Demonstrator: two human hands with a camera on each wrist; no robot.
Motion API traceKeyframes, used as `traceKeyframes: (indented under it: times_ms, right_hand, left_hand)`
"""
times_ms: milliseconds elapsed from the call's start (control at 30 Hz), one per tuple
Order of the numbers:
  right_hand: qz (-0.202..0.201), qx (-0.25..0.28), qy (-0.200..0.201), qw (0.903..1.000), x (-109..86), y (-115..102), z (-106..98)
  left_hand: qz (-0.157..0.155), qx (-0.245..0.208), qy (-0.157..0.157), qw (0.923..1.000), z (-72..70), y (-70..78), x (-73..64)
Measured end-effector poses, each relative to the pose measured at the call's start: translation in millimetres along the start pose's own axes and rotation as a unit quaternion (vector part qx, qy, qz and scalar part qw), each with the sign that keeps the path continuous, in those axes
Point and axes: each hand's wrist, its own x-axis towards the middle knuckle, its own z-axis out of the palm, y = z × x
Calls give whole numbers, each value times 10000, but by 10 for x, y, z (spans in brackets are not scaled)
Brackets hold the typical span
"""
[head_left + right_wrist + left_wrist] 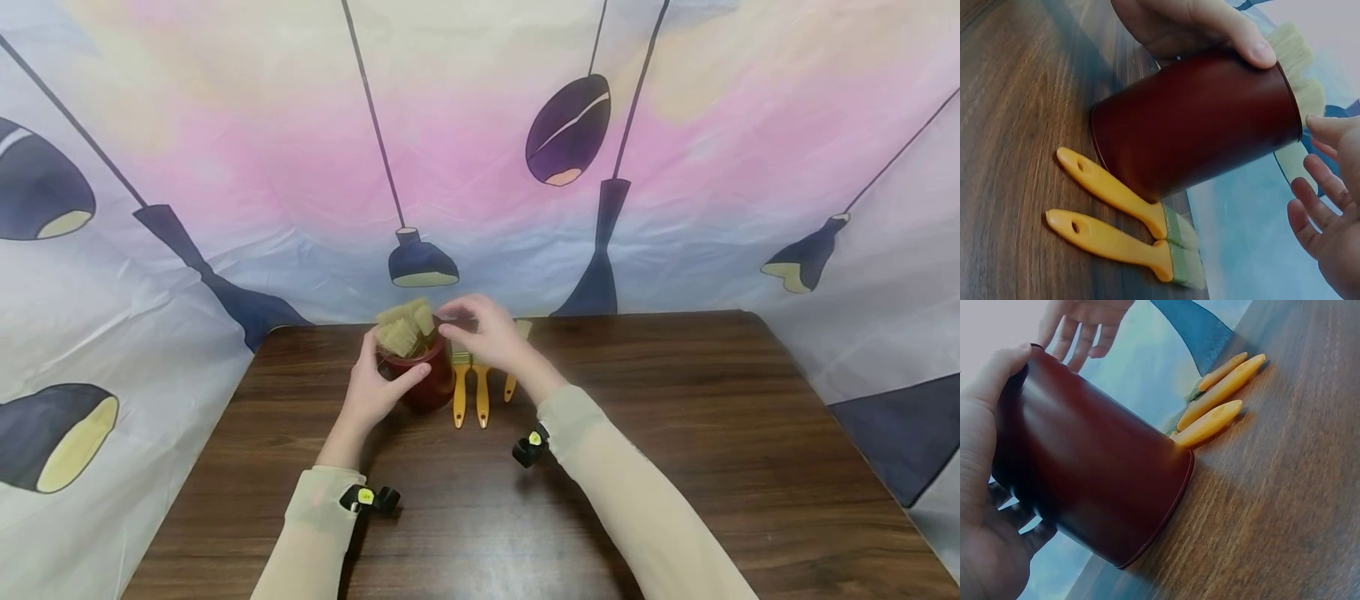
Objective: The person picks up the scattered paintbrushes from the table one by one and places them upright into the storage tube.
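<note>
My left hand grips a dark red cylindrical cup, thumb on the near side and fingers round the far side. Several paintbrushes stand in the cup, and their pale bristles poke out above its rim. Beside the opening is my right hand, its fingers loosely spread. In the right wrist view, one of its fingertips is right at the rim, close to the bristles. Two yellow-handled paintbrushes lie side by side against the cup's base. A third paintbrush lies farther right, partly behind my right hand.
The dark wooden table reaches back to a fabric backdrop printed with hanging lamps. Black wrist cameras are strapped at both sleeve cuffs.
</note>
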Motion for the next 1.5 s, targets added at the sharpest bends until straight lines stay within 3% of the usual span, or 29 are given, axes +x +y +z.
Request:
traceKeyframes:
  times_ms: [233,433,600,767,1167,1500]
  right_hand:
    - [417,358,261,9981,-96,110,-101]
    - [667,543,779,9932,-199,209,-204]
    - [831,636,1339,9855,-306,358,-237]
    - [1301,532,1667,9759,-442,537,-208]
    - [2357,389,1641,9571,-729,859,-52]
    - [2520,-64,1235,9598,-775,917,42]
  left_hand:
    - [-4,-33,21,10000,-3,6,5]
    - [-31,31,48,10000,-1,8,-2]
    - [-58,22,46,10000,2,-1,-5]
    - [-88,37,26,10000,5,-7,-6]
    - [-104,-49,20,9999,21,13,-11]
    - [-125,-80,32,9999,23,17,-11]
